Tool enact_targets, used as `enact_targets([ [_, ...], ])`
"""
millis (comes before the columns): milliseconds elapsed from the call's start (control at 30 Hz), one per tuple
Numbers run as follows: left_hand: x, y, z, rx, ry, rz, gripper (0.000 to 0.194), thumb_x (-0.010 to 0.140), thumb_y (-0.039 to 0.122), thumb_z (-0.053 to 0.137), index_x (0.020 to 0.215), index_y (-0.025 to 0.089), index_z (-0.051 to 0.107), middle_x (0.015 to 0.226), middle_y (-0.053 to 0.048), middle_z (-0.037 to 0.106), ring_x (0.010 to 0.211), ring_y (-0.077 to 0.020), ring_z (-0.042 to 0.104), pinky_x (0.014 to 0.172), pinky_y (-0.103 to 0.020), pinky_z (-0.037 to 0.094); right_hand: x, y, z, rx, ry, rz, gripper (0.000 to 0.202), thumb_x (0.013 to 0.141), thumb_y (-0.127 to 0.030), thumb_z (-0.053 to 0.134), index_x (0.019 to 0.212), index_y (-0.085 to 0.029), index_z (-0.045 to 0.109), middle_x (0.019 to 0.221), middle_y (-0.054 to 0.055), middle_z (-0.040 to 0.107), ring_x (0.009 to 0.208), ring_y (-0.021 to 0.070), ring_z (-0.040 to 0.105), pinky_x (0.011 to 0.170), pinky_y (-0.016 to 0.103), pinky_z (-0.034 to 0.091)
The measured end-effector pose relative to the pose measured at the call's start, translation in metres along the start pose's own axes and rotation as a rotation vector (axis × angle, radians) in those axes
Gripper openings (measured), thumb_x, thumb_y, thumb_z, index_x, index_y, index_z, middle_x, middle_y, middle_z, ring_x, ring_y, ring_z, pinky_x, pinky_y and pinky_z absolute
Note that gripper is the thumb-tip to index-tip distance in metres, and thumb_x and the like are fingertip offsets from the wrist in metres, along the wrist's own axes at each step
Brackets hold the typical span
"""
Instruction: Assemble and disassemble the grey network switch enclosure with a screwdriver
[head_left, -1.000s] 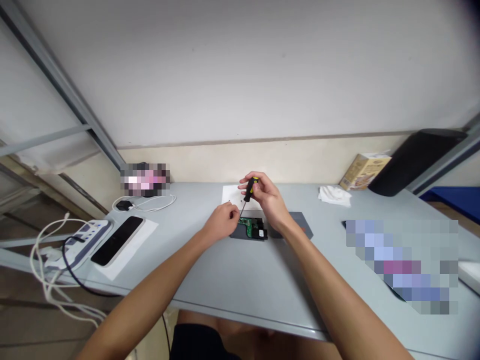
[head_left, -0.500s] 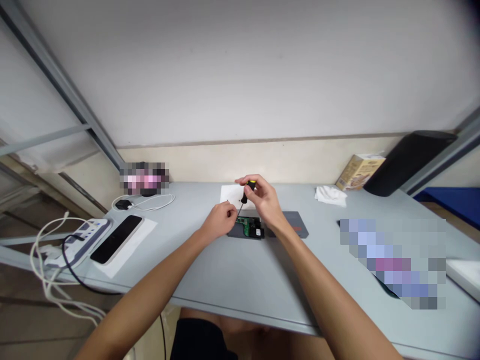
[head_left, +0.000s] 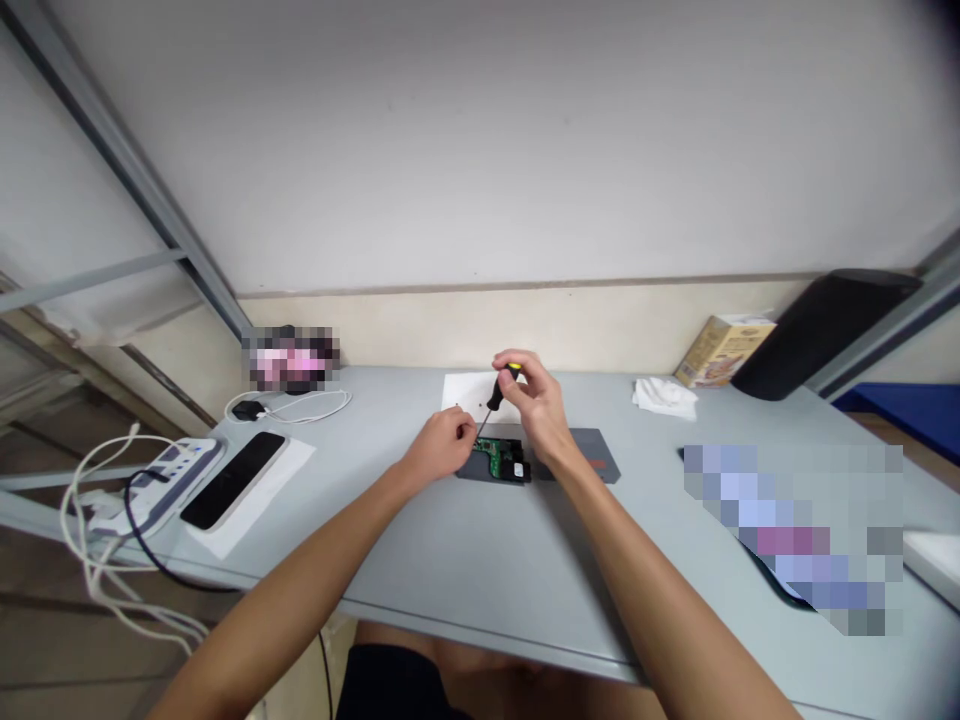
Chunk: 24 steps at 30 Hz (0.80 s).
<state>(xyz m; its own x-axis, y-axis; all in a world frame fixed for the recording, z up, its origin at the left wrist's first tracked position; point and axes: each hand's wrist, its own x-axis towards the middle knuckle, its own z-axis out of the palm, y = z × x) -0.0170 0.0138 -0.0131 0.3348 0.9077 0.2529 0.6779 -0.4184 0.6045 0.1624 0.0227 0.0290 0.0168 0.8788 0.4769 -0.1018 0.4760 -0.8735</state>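
My right hand (head_left: pixel 541 408) is wrapped round a screwdriver (head_left: pixel 496 396) with a black handle and a yellow end. Its thin shaft slants down and left to the left part of a green circuit board (head_left: pixel 495 460). My left hand (head_left: pixel 446 442) is closed at the board's left end, thumb and fingers pressed together beside the screwdriver's tip. What those fingers pinch, if anything, is hidden. Under the board lies a dark grey mat or casing (head_left: pixel 474 468), and a similar grey piece (head_left: pixel 596 452) extends to the right behind my right wrist.
White paper (head_left: pixel 459 388) with small dark specks lies behind the board. At left are a phone (head_left: pixel 234 480) on paper, a power strip (head_left: pixel 169 485) and cables. A crumpled tissue (head_left: pixel 664 396), a box (head_left: pixel 724 350) and a black cylinder (head_left: pixel 825 330) stand at right.
The screwdriver's handle leans further right, and the fingers of my right hand have curled in more around its top. My left hand stays by the board. The whole view has shifted slightly.
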Motion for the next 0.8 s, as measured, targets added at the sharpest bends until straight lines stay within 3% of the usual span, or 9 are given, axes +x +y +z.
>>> enact_targets([
  [133,-0.0002,-0.0002,-0.0002,-0.004,-0.006,0.001,0.026,0.090,0.007,0.052,0.074,0.018,0.068,0.080,-0.001,0.066,0.072,-0.0148,0.057,0.072,-0.028,0.042,0.0005,-0.0007,-0.0011,-0.020,0.042,0.017,0.014,0.084,-0.036,0.076,0.093,-0.026,0.073,0.099,0.003,0.062,0.083,0.0175,0.060,0.074,0.033,0.054],
  [267,0.0000,-0.0010,-0.0005,0.001,-0.017,0.006,0.026,0.091,0.008,0.051,0.073,0.018,0.067,0.080,-0.001,0.065,0.071,-0.0147,0.057,0.071,-0.028,0.042,0.0012,0.0012,-0.0018,0.094,-0.064,0.044,0.026,0.091,-0.036,0.068,0.116,-0.028,0.070,0.104,0.004,0.070,0.099,0.0210,0.069,0.093,0.041,0.054],
  [333,0.0001,-0.0007,-0.0008,0.004,-0.019,0.008,0.027,0.092,0.007,0.050,0.073,0.018,0.067,0.080,-0.001,0.065,0.072,-0.0149,0.058,0.072,-0.028,0.043,0.0003,0.0019,-0.0012,0.111,-0.070,0.051,0.025,0.093,-0.038,0.066,0.115,-0.028,0.069,0.114,0.006,0.072,0.107,0.0224,0.069,0.097,0.042,0.053],
  [433,0.0004,0.0006,-0.0013,0.010,-0.025,0.008,0.027,0.092,0.008,0.050,0.074,0.018,0.067,0.080,-0.002,0.065,0.072,-0.0153,0.058,0.072,-0.028,0.043,-0.0010,0.0021,-0.0009,-0.001,0.025,0.032,0.022,0.087,-0.042,0.075,0.104,-0.027,0.073,0.127,0.007,0.067,0.114,0.0239,0.065,0.090,0.038,0.055],
  [567,0.0006,0.0015,-0.0014,0.023,-0.029,0.011,0.027,0.094,0.009,0.050,0.075,0.018,0.066,0.081,-0.002,0.065,0.073,-0.0157,0.058,0.073,-0.028,0.043,0.0000,0.0006,-0.0037,-0.030,0.051,0.059,0.019,0.082,-0.038,0.078,0.096,-0.025,0.074,0.105,0.005,0.068,0.090,0.0194,0.064,0.078,0.034,0.054],
  [700,0.0002,0.0014,-0.0012,0.026,-0.029,0.015,0.026,0.093,0.008,0.050,0.075,0.019,0.065,0.081,-0.001,0.064,0.072,-0.0155,0.057,0.071,-0.028,0.042,0.0007,-0.0015,-0.0039,0.110,-0.060,0.067,0.025,0.088,-0.036,0.070,0.111,-0.026,0.071,0.103,0.004,0.071,0.096,0.0199,0.068,0.090,0.038,0.054],
  [800,-0.0003,0.0013,-0.0012,0.018,-0.029,0.014,0.026,0.093,0.008,0.049,0.075,0.019,0.064,0.081,-0.001,0.064,0.072,-0.0155,0.057,0.072,-0.028,0.042,-0.0008,-0.0018,-0.0013,0.075,-0.037,0.067,0.021,0.089,-0.039,0.070,0.106,-0.026,0.070,0.108,0.005,0.069,0.097,0.0203,0.067,0.085,0.036,0.055],
])
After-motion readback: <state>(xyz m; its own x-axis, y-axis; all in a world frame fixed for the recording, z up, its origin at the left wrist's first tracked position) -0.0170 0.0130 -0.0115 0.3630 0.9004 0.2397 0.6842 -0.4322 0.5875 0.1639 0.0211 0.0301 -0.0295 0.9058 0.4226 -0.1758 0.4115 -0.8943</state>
